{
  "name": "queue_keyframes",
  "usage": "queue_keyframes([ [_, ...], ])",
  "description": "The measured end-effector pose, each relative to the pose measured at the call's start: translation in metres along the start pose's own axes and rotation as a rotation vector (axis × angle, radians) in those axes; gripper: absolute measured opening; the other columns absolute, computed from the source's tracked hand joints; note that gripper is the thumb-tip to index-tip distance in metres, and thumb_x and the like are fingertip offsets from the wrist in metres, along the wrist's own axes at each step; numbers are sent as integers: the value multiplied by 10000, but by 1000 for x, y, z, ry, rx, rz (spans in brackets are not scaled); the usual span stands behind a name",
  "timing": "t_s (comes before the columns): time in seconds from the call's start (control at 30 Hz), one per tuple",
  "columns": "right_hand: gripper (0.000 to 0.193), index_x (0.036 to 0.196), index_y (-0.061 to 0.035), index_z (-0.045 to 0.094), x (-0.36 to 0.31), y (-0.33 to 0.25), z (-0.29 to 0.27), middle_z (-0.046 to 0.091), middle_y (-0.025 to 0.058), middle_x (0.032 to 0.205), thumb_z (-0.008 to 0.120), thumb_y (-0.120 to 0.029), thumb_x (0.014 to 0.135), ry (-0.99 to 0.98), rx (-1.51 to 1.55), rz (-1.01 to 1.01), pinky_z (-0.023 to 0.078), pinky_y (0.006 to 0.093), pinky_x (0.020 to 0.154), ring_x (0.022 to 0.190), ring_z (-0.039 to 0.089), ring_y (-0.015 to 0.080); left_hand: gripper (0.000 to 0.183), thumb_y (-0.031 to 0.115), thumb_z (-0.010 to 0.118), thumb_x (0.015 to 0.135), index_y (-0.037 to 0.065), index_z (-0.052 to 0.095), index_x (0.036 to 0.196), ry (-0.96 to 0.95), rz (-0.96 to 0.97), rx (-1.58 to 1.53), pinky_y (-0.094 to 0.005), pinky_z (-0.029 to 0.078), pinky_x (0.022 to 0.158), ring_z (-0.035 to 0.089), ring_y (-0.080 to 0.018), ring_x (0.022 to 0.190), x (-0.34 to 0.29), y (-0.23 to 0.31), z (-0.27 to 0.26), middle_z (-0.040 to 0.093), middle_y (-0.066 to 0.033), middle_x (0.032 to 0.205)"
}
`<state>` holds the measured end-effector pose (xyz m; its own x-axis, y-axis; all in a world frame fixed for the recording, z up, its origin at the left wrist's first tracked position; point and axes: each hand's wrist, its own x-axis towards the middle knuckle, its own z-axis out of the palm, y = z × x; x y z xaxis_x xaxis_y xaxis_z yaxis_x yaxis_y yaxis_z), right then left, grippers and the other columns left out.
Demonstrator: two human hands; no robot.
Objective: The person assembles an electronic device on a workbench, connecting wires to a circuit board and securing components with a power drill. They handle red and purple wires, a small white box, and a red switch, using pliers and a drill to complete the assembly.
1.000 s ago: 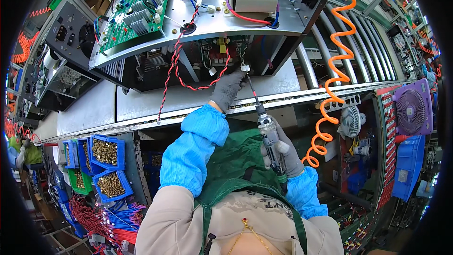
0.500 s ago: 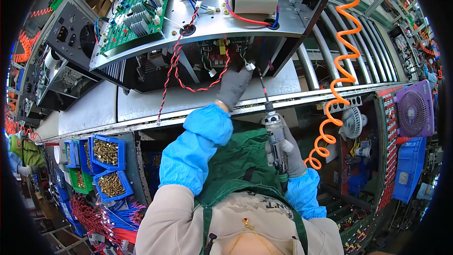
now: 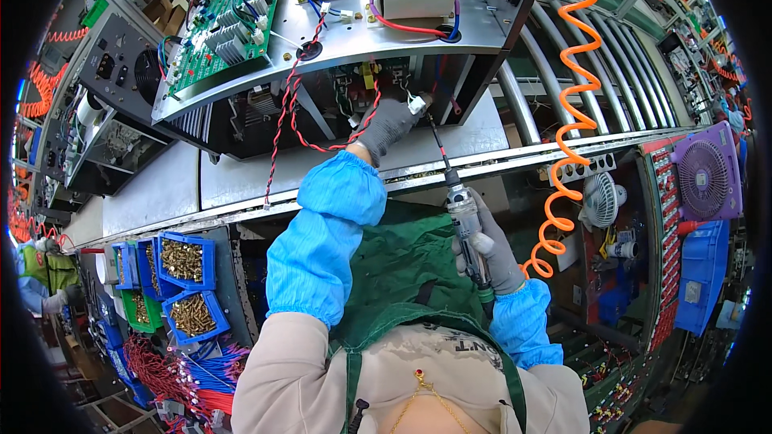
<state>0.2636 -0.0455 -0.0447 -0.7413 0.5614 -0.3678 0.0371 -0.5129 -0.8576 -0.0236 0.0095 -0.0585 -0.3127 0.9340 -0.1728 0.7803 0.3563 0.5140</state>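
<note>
Fingers [image 3: 482, 243] wrapped round a silver-grey, barrel-shaped power driver [image 3: 464, 217], bit tip at a metal cabinet's mouth

Clamped about the driver's barrel, the right hand [image 3: 500, 261] in its grey knit glove holds the tool slanting away from the body, its long, thin, dark bit [image 3: 440, 143] pointing to the lower opening of a black-and-silver sheet-metal cabinet [image 3: 346, 47]. The left hand [image 3: 388, 127], gloved in the same grey, reaches to that opening, its fingertips just beside a small white plastic connector [image 3: 416, 104] and near the bit's tip. Whether they pinch a small part, grip the connector or merely steady something, I cannot tell; the spot is too small and shadowed.

The cabinet stands on a smooth grey metal bench top [image 3: 241, 185] ahead of the person. A red-and-black twisted wire pair [image 3: 277, 141] hangs down its front, left of the left hand. Farther left, blue plastic bins [image 3: 209, 265] hold brass-coloured fasteners [image 3: 181, 259].

As I judge it, the step in hand is bringing the bit to a fastening point just inside the opening, with the left hand guiding. Whether the bit has seated cannot be made out. The next move seems to call for the bit lined up true, a firm right grip, and left fingertips, connector and leads kept clear of the turning shaft.
</note>
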Motion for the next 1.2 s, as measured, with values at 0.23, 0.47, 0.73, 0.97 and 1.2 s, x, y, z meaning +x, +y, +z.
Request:
queue_keyframes([
  [0.23, 987, 1471, -173, 152, 0, 4, 0, 563, 85, 816, 681, -505, 708, -7, -5, -8, 501, 224, 465, 543, 584, 120, 455, 510, 493, 867, 92, 669, 840, 39, -65, -35, -449, 468, 624, 615, -364, 690, -2, 5, 0, 629, -180, 694],
  [0.47, 1011, 1472, -167, 147, 5, 0, 1, 553, 93, 804, 697, -500, 692, -26, -47, 35, 506, 238, 460, 521, 563, 126, 650, 645, 446, 833, 42, 682, 887, -20, -70, -89, -435, 475, 684, 619, -380, 767, 0, -3, -1, 646, -214, 797],
  [0.73, 881, 1478, -139, 147, 40, 3, 14, 547, 102, 795, 588, -266, 725, -87, -49, -118, 483, 261, 482, 543, 544, 147, 365, 382, 587, 830, 28, 663, 782, 495, -37, -82, -447, 499, 619, 631, -360, 699, -39, 55, -3, 632, -181, 712],
  [0.97, 945, 1479, -166, 141, 61, 3, 18, 565, 98, 795, 671, -389, 729, -82, -5, -122, 475, 249, 449, 536, 550, 130, 401, 416, 539, 861, 46, 680, 796, 306, -121, 7, -435, 523, 664, 650, -349, 721, -44, 69, -23, 651, -179, 733],
  [1.2, 976, 1465, -168, 149, 60, 7, 21, 570, 116, 789, 699, -458, 712, -117, 179, -108, 498, 257, 414, 498, 579, 158, 369, 360, 562, 849, 8, 668, 813, 274, -59, -96, -423, 517, 682, 647, -352, 762, -45, 65, -26, 645, -212, 753],
])
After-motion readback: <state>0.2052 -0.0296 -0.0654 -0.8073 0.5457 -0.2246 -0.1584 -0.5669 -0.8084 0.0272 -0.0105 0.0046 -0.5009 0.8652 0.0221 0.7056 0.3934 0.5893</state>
